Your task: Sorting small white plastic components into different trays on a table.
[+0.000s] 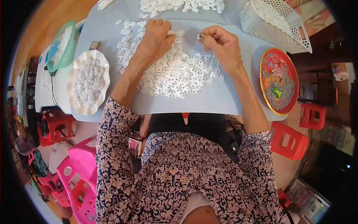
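A broad heap of small white plastic pieces with holes [175, 76] is spread over the light blue-grey table. My left hand [154, 39] rests at the heap's far left part, its fingers curled downward and closed; what they hold, if anything, is hidden. To the right, my right hand [223, 46] is raised by the heap's far right edge. Between its thumb and forefinger it pinches a small white plastic piece [199, 37] with something greyish against it.
More white pieces [182, 5] lie at the table's far side. A scalloped white dish [105, 72] of them stands left, near a green basket [73, 46]. At right are a white perforated basket [257, 28] and a red gold-rimmed tray [294, 82] with grey bits. Red stools [289, 141] flank the table.
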`<state>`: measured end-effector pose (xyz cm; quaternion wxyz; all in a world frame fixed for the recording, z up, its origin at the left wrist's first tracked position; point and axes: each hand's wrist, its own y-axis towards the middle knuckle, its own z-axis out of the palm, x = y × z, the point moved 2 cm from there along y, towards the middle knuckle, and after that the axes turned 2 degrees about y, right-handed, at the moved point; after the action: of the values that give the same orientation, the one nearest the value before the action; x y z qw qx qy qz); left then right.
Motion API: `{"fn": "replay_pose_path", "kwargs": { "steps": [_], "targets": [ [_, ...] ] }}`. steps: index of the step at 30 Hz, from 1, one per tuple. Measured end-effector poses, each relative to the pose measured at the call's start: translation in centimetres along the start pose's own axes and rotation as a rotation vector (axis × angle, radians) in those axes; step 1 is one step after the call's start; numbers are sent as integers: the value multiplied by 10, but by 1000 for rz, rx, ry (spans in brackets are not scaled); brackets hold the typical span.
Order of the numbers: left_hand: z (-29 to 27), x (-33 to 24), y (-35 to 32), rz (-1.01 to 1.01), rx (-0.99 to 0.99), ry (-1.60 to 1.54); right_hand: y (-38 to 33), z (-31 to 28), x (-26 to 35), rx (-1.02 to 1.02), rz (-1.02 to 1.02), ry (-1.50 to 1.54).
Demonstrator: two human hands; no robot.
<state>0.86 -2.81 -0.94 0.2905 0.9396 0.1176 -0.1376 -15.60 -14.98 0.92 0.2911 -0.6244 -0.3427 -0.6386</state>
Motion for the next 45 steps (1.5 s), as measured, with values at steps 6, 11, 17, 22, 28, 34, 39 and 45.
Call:
{"fn": "replay_pose_path", "kwargs": {
  "steps": [6,11,17,22,28,34,39,45],
  "targets": [
    [-7,-23,-2,-244,89,-477,-1,-4,-1,30,-12,-55],
    [-8,-33,-2,-308,98,-711,-2,4,0,140,53,172],
    [-8,-44,-2,-412,158,-838,-1,4,-2,67,48,226],
    [-3,-38,-2,-503,112,-1249,-2,1,-2,85,-16,131],
    [-1,-32,-2,-520,92,-1358,-2,5,2,109,-87,78],
    [-1,-30,-3,-512,116,-1321,-4,7,6,149,-85,73],
    [0,-31,-4,-477,93,-1342,-5,10,8,148,-101,33],
    [-2,-34,-3,-428,55,-1312,-6,10,9,132,-105,-13]
  ]
}}
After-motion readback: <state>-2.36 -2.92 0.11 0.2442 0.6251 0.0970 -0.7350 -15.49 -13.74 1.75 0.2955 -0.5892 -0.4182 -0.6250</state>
